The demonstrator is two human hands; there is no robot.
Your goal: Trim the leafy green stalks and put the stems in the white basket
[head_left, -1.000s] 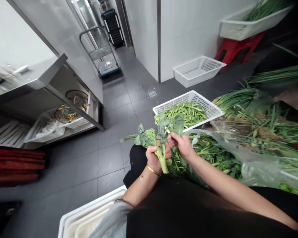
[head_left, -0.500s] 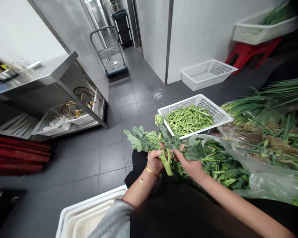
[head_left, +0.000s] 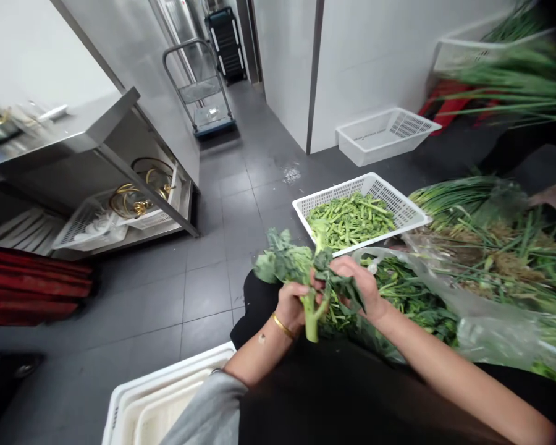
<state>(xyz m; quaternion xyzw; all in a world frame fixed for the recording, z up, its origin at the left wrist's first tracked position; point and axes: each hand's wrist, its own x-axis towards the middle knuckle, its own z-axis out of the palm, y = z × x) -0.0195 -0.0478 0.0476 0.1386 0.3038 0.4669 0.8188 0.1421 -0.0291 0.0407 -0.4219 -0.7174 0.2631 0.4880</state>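
Observation:
My left hand (head_left: 291,304), with a gold bangle at the wrist, is closed round a leafy green vegetable stalk (head_left: 311,321). The stalk's thick pale end points down toward me, and its leaves spread to the left and upward. My right hand (head_left: 360,287) is closed on a dark green leaf (head_left: 347,289) at the stalk's right side; some of its fingertips are hidden. Just beyond my hands a white basket (head_left: 405,222) holds a heap of trimmed green stems (head_left: 352,219). Under and beside my right forearm, more leafy greens (head_left: 401,303) lie in a clear plastic bag (head_left: 486,334).
Spring onions (head_left: 514,247) lie at the right, where another person lifts a blurred green bunch (head_left: 519,80). A white basket (head_left: 370,148) stands by the wall. Stacked white baskets (head_left: 120,402) sit at lower left. A steel table (head_left: 115,123) and trolley (head_left: 213,117) are farther off.
My right hand has moved up and curled round the leaf, which now hangs down. The stalk has turned more upright. At the right, a green bunch has come up into view.

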